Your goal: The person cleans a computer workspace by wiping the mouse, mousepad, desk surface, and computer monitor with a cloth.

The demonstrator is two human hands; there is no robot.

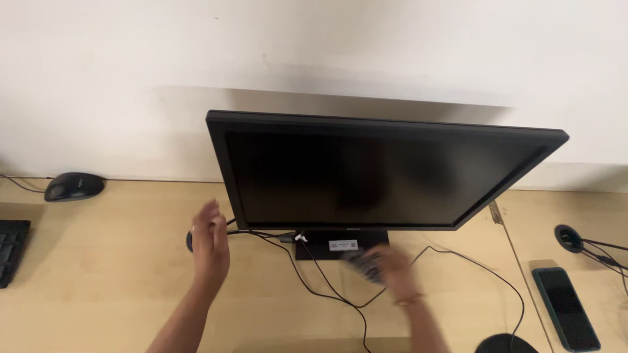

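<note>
Below the wide black flat-screen monitor, which stands dark on a pale wooden desk against a white wall, both hands are raised. The left hand hovers near the monitor's lower left corner, fingers straight and spread apart, palm turned inward, gripping nothing. The right hand sits just in front of the monitor's black stand base; it is blurred by motion, and a dark blurred shape lies at its fingers, but I cannot tell whether it has hold of that. Thin black cables trail from under the monitor across the desk. Judging from this, the hands are working at the cabling by the stand, and the next move would call for steadying the right hand on whichever lead it wants. Well left of the monitor lie a black computer mouse and a black keyboard's edge; well right lies a dark smartphone.
</note>
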